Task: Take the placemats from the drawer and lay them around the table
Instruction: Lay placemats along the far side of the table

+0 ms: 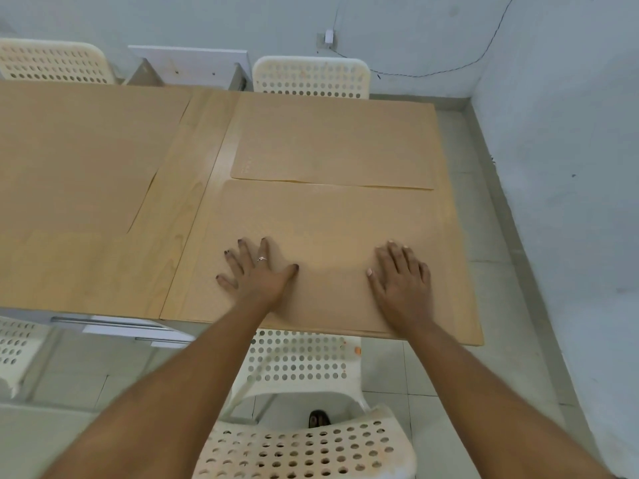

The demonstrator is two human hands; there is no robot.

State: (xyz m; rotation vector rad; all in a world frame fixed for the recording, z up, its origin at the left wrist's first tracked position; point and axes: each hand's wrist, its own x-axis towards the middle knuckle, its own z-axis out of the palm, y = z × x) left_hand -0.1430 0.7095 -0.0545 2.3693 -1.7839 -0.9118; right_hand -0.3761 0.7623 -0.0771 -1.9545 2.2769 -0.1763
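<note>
Step in hand: smoothing down a placemat at the near right seat. Left hand [257, 271] and right hand [403, 276] both lie flat on the near placemat [328, 233], fingers [242, 252] straight and spread wide, gripping nothing; palms press the mat onto the desk [204, 160]. This mat sits square to the near edge, above a white perforated chair [297, 361]. A second placemat [332, 140] lies just beyond it at the far right seat, edges almost touching. At left, tan sheets that look like more placemats [79, 160] cover the desk; their count is hard to tell. Drawer [114, 326]: its front and rail handle show under the near desk edge, left; its inside is out of view. Judgement: laying is nearly done; next move calls for lifting both hands off and checking the drawer for leftovers.
</note>
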